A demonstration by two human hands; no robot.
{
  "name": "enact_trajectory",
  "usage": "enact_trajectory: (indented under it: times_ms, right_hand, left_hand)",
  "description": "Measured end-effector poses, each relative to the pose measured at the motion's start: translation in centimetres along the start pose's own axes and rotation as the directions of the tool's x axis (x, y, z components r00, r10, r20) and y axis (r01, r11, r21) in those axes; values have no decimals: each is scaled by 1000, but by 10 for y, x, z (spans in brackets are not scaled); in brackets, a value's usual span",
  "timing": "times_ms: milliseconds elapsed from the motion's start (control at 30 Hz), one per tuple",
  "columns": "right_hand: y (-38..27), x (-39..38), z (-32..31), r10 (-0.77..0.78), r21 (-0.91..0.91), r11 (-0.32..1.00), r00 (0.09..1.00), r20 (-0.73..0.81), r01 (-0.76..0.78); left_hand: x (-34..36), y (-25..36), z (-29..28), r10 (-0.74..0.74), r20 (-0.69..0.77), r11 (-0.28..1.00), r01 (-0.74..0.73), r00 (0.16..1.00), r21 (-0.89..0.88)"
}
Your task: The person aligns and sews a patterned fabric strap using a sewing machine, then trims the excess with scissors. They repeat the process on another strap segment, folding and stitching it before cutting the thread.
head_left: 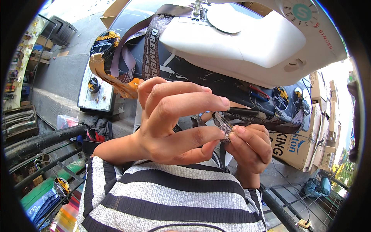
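Near my chest, both hands hold a dark, light-patterned lanyard strap (224, 125). My left hand (164, 120) pinches its end between thumb and index finger, while the other fingers are raised and spread. My right hand (253, 149) grips the same piece from the right with thumb and fingertips, close to the left fingertips. The strap is folded or doubled there; how exactly is hidden by the fingers. Beyond my hands stands a white sewing machine (247, 46). A printed brown lanyard (151, 50) loops over the table's left side, reaching the machine's presser foot (198, 14).
Round black-and-yellow discs (105, 42) lie on the dark table (228, 83). A red-and-blue handled tool (253, 92) rests near the table edge. At left is a white-topped stool (94, 101) with another disc. Cardboard boxes (305, 149) stand right; black metal railings (46, 139) flank me.
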State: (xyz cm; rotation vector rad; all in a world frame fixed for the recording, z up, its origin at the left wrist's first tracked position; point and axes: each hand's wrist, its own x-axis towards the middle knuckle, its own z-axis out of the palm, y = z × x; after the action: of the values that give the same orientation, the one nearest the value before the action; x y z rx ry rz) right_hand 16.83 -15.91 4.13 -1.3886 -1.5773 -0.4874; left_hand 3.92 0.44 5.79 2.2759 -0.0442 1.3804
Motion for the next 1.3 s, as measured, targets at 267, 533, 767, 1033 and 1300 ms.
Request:
enact_trajectory:
  times_ms: [267,533,767,1033,1300]
  right_hand:
    - [-4,1,-1,20,-20,1000,999,48,-19]
    - [-4,4,-2,19,-21,1000,996,88,-17]
    - [-5,5,-4,-2,-42,999,991,133,7]
    - [-2,7,-6,-42,-45,998,986,159,50]
    - [-5,6,-6,-15,-29,999,986,168,20]
  left_hand:
    - [-1,1,3,-1,1,998,1,1000,64]
    - [-2,2,2,-16,44,997,12,999,76]
    - [1,4,-3,-52,87,996,45,995,76]
    - [8,-1,-24,-114,256,979,64,960,194]
    - [3,1,-22,-34,267,986,-12,963,169]
